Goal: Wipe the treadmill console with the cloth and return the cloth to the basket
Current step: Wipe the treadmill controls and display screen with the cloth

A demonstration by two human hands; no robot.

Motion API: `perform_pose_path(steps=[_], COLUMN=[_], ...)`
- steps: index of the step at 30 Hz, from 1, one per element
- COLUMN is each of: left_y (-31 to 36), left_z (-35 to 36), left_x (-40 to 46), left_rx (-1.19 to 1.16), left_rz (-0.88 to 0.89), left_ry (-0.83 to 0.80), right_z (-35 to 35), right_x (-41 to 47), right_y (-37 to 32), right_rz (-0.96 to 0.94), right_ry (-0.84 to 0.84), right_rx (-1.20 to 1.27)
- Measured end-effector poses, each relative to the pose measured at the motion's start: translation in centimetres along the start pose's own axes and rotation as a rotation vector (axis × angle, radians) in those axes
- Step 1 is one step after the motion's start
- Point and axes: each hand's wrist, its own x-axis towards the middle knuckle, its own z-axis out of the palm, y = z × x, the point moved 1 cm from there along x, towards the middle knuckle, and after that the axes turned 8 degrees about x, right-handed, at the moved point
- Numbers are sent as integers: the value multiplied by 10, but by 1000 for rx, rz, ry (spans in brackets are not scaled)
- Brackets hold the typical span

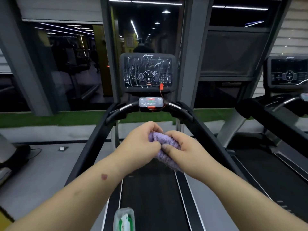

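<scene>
Bunching the purple cloth (164, 151), head view: left hand (141, 142) and right hand (185, 150) both pinch it, fingers curled into its nubby terry pile, above the belt's front end. Judged step: readying the cloth; wiping not begun. Console screen (148, 70), glossy black slab, carries white streaks. Next move calls for a reach up and forward. Basket not visible.

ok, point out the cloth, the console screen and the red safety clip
cloth (159, 137): head view, on the purple fabric bunched between both hands.
console screen (148, 70): head view, on the streaked dark panel's middle.
red safety clip (161, 86): head view, on the clip's body at the screen's lower right.
</scene>
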Motion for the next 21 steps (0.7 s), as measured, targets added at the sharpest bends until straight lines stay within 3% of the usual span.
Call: perform_pose_path(steps=[5,11,21], left_y=[13,8,-60], left_z=[-23,-34,-21], left_x=[39,89,225], left_rx=[231,242,236], left_rz=[40,46,54], left_ry=[-7,-34,-21], right_z=[-34,-47,-40], right_x=[47,102,237], right_y=[-20,-26,39], right_rz=[31,14,53], right_ry=[-99,-173,-185], right_rx=[-223,-342,-318])
